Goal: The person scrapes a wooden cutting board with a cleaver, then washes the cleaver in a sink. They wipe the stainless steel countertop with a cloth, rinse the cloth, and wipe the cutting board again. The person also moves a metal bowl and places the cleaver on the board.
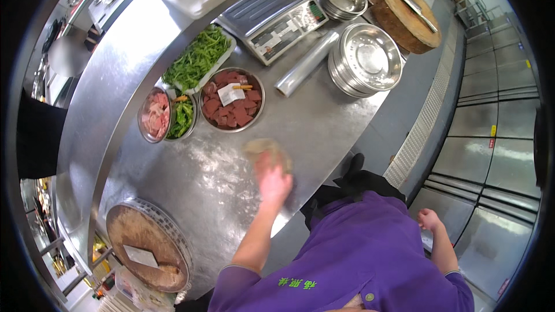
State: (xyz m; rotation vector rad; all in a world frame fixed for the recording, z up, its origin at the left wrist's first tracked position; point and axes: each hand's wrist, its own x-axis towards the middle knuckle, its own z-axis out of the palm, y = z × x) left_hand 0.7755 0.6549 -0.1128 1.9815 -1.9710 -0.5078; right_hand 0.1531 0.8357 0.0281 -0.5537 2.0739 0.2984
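My left hand point(274, 177), blurred by motion, presses a crumpled tan cloth point(269, 147) against the stainless steel worktop point(312, 128). Wet streaks shine on the metal beside it. Just beyond the cloth sits a steel bowl point(263, 103) of dark red slabs, probably blood curd, with a paper slip on top. My right hand point(428, 219) hangs at my side, away from the worktop. Its fingers are loosely curled and nothing shows in them.
A bowl of pale pink meat point(155, 116), green peppers point(181, 119) and a tray of leafy greens point(199, 58) line the shelf side. A cleaver point(141, 256) lies on the near chopping block point(130, 225). Farther off are a scale point(277, 37), film roll point(305, 65), stacked bowls point(368, 58) and another block point(390, 13).
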